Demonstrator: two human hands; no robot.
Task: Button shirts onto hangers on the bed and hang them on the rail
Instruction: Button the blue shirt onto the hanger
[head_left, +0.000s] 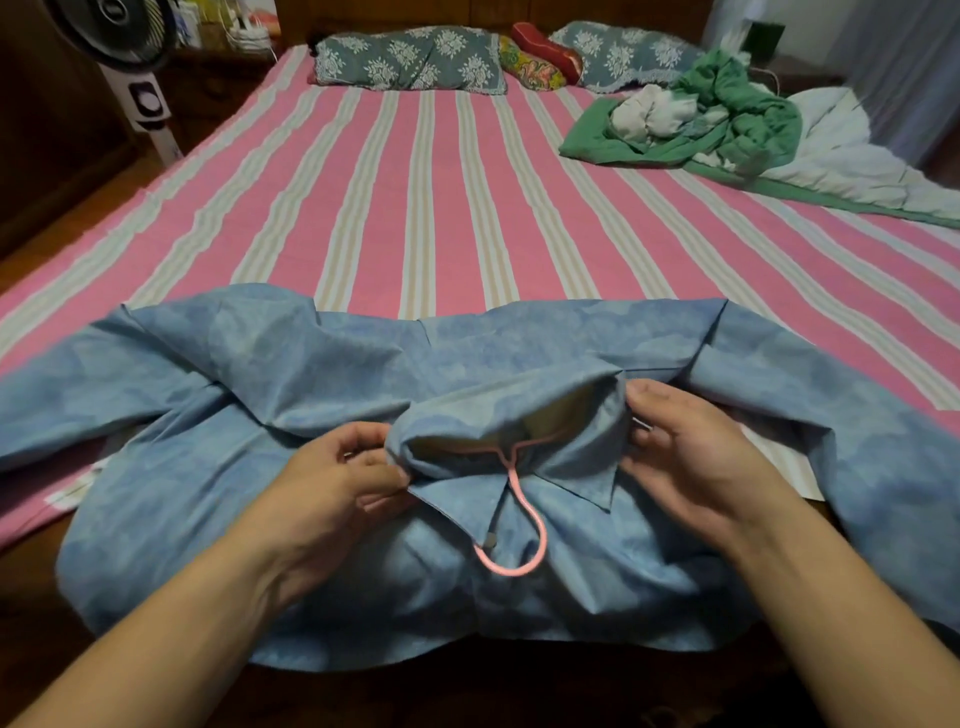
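Cotton-like blue shirt (249, 374), mottled and creased, lies spread across the near edge of the pink striped bed (415, 208). A thin pink hanger (524, 540) curves out of its collar. The left hand (332, 483) pinches the collar's left side; the right hand (691, 452) grips the right.

head | worn high at bed (415, 171) foot; faces forward-down; near both hands, shirt (311, 374)

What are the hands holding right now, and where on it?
Both hands grip the blue shirt at its collar: left hand at the collar's left end, right hand at its right end.
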